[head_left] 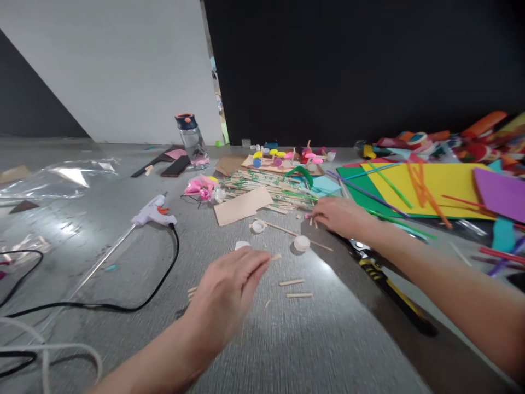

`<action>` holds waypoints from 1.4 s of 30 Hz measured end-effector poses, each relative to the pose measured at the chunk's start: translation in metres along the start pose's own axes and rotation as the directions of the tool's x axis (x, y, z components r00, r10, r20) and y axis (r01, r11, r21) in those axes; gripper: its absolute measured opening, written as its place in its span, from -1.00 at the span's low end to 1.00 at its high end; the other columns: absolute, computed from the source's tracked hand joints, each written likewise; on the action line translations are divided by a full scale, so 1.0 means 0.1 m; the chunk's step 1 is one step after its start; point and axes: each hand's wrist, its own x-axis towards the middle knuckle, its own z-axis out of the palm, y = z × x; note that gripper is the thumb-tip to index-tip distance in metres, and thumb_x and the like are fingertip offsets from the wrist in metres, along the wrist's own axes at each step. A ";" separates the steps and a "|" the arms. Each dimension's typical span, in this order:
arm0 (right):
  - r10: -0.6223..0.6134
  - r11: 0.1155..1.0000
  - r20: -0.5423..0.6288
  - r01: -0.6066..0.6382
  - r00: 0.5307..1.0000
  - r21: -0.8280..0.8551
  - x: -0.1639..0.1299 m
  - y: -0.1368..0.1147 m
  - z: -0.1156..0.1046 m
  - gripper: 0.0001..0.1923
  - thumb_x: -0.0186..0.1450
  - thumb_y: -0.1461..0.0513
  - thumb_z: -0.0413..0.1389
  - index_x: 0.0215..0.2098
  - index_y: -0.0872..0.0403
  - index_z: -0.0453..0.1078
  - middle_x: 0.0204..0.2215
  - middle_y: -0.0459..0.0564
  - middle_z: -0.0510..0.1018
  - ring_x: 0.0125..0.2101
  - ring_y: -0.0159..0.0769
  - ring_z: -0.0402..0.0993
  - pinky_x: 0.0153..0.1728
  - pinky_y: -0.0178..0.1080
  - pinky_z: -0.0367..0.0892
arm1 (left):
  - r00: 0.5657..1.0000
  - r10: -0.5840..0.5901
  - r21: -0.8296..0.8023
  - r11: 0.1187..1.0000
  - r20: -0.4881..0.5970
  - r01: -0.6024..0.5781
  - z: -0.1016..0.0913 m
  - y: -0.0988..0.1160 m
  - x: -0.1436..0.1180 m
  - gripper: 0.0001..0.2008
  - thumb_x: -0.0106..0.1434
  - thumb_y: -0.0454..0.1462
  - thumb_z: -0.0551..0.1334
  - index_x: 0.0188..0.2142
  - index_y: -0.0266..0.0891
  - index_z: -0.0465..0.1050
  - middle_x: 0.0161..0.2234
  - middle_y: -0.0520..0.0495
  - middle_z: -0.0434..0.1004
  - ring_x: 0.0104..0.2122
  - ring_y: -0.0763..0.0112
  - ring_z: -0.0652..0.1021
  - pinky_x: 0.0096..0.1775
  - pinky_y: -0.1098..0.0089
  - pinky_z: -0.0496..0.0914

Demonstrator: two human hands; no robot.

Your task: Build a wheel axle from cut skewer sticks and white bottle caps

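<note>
Left hand (229, 290): loosely open, holds nothing, over short wooden sticks (292, 283).
Right hand (340, 216): far right, fingers curled at small sticks (313, 220), grip unclear.

2 bare forearms, no sleeves

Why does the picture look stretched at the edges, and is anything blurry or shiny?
Head view: the wide lens bends the edges, stretching the right forearm and foam sheets. The left hand is slightly motion-blurred; the right hand is sharper. Light glares off the grey table and the plastic bag. The dark wall behind shows no detail.
</note>
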 end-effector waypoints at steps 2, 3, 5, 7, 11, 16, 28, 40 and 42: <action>0.020 1.000 -0.003 -0.020 1.000 -0.019 0.02 -0.03 -0.02 -0.84 0.45 0.25 0.12 -0.26 0.15 0.48 -0.24 0.01 0.56 -0.17 -0.23 0.50 -0.07 -0.08 0.41 | 0.998 0.002 0.049 0.999 -0.065 0.001 -0.10 -0.01 0.04 -0.84 0.42 -0.32 0.17 -0.13 -0.20 0.55 -0.23 -0.06 0.66 -0.25 0.34 0.61 -0.18 0.37 0.41; 0.029 0.999 -0.011 -0.029 1.000 -0.020 0.04 -0.06 -0.04 -0.82 0.46 0.23 0.11 -0.26 0.15 0.48 -0.25 0.00 0.55 -0.19 -0.24 0.50 -0.08 -0.09 0.41 | 0.996 -0.003 0.070 0.997 -0.089 0.010 -0.15 -0.02 0.06 -0.84 0.42 -0.32 0.18 -0.13 -0.20 0.55 -0.21 -0.05 0.66 -0.24 0.35 0.61 -0.16 0.37 0.41; 0.029 1.000 -0.026 -0.029 0.999 -0.003 0.12 -0.15 -0.06 -0.82 0.47 0.20 0.11 -0.23 0.15 0.47 -0.24 -0.01 0.55 -0.18 -0.24 0.50 -0.08 -0.09 0.42 | 0.991 -0.023 0.116 0.992 -0.130 0.039 -0.22 -0.07 0.10 -0.84 0.42 -0.32 0.18 -0.12 -0.19 0.55 -0.18 -0.06 0.66 -0.21 0.33 0.61 -0.13 0.37 0.40; 0.009 1.000 -0.025 -0.008 1.000 0.025 0.24 -0.27 -0.08 -0.82 0.47 0.18 0.12 -0.20 0.14 0.47 -0.21 -0.01 0.55 -0.16 -0.24 0.50 -0.07 -0.09 0.43 | 0.985 -0.052 0.157 0.985 -0.165 0.078 -0.25 -0.17 0.16 -0.83 0.41 -0.32 0.17 -0.11 -0.19 0.55 -0.14 -0.08 0.66 -0.16 0.29 0.61 -0.09 0.33 0.39; 0.007 0.997 0.003 -0.007 1.000 0.080 0.51 -0.51 -0.08 -0.82 0.44 0.17 0.17 -0.22 0.15 0.47 -0.21 0.00 0.55 -0.15 -0.24 0.51 -0.05 -0.07 0.44 | 0.975 -0.134 0.142 0.977 -0.178 0.160 -0.22 -0.44 0.24 -0.81 0.40 -0.31 0.17 -0.15 -0.21 0.59 -0.15 -0.14 0.68 -0.18 0.20 0.61 -0.10 0.27 0.39; 0.020 0.969 -0.042 -0.009 0.999 0.248 0.49 -0.67 -0.14 -0.83 0.42 0.22 0.18 -0.31 0.16 0.45 -0.27 -0.01 0.54 -0.19 -0.24 0.49 -0.08 -0.09 0.42 | 0.975 -0.143 0.097 0.982 -0.172 0.161 -0.19 -0.52 0.22 -0.79 0.38 -0.35 0.18 -0.12 -0.23 0.60 -0.11 -0.14 0.68 -0.13 0.23 0.62 -0.06 0.29 0.40; -0.133 0.527 -0.035 0.101 0.991 0.844 -0.20 -1.10 -0.26 -0.69 0.39 0.07 0.09 -0.41 0.07 0.44 -0.55 -0.15 0.36 -0.49 -0.40 0.22 -0.48 -0.32 0.13 | 0.957 -0.256 -0.446 0.847 0.135 0.290 -0.08 -0.22 0.12 -0.77 0.42 -0.24 0.18 -0.03 -0.17 0.58 -0.34 0.01 0.64 -0.48 0.49 0.51 -0.46 0.51 0.36; -0.102 0.572 0.136 -0.054 0.985 0.819 -0.72 -0.96 -0.20 -0.56 0.45 -0.01 0.02 -0.49 0.06 0.31 -0.51 -0.15 0.31 -0.46 -0.39 0.19 -0.45 -0.27 0.08 | 0.981 -0.057 0.229 0.968 -0.187 0.100 -0.17 -0.69 0.23 -0.77 0.38 -0.36 0.17 -0.12 -0.24 0.62 -0.11 -0.20 0.67 -0.08 0.12 0.60 0.02 0.09 0.45; -0.099 0.597 0.145 -0.058 0.984 0.800 -0.78 -0.96 -0.19 -0.56 0.46 -0.01 0.00 -0.48 0.06 0.32 -0.50 -0.15 0.33 -0.45 -0.38 0.20 -0.44 -0.27 0.09 | 0.986 -0.072 0.210 0.972 -0.153 0.104 -0.14 -0.83 0.27 -0.77 0.34 -0.40 0.17 -0.18 -0.22 0.63 -0.15 -0.16 0.69 -0.12 0.16 0.62 -0.01 0.12 0.48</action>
